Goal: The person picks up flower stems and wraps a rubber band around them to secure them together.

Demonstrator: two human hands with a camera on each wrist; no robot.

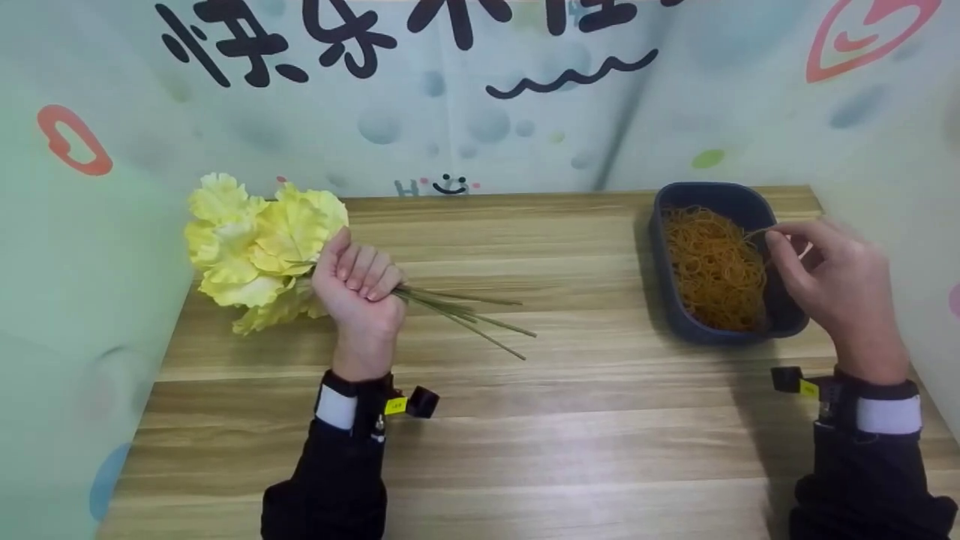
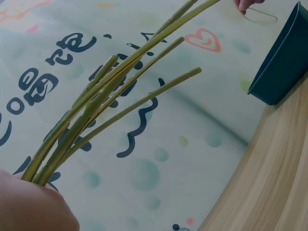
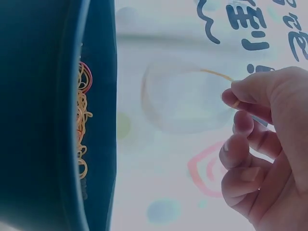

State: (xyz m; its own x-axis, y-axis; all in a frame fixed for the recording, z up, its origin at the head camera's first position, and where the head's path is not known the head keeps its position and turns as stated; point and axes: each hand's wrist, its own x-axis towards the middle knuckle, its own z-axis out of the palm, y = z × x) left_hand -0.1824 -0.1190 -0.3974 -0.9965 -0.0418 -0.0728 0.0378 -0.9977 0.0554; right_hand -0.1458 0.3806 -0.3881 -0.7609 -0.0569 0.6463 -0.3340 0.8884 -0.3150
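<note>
My left hand (image 1: 364,289) grips a bunch of yellow artificial flowers (image 1: 259,244) by their green stems (image 1: 465,311). The blooms spread out on the left of the fist, and the bare stem ends fan out to the right. In the left wrist view the stems (image 2: 101,106) rise from the fist. My right hand (image 1: 840,281) pinches a thin rubber band (image 3: 216,73) between thumb and index finger, above the right side of a dark blue bin (image 1: 675,315). Many tangled rubber bands (image 1: 712,270) lie in that bin.
A wood-grain table (image 1: 570,420) carries the bin at its back right. Behind it and along both sides hangs a printed backdrop (image 1: 420,135) with lettering and hearts. A small black camera (image 1: 422,403) is strapped to the left wrist, another camera (image 1: 786,379) to the right.
</note>
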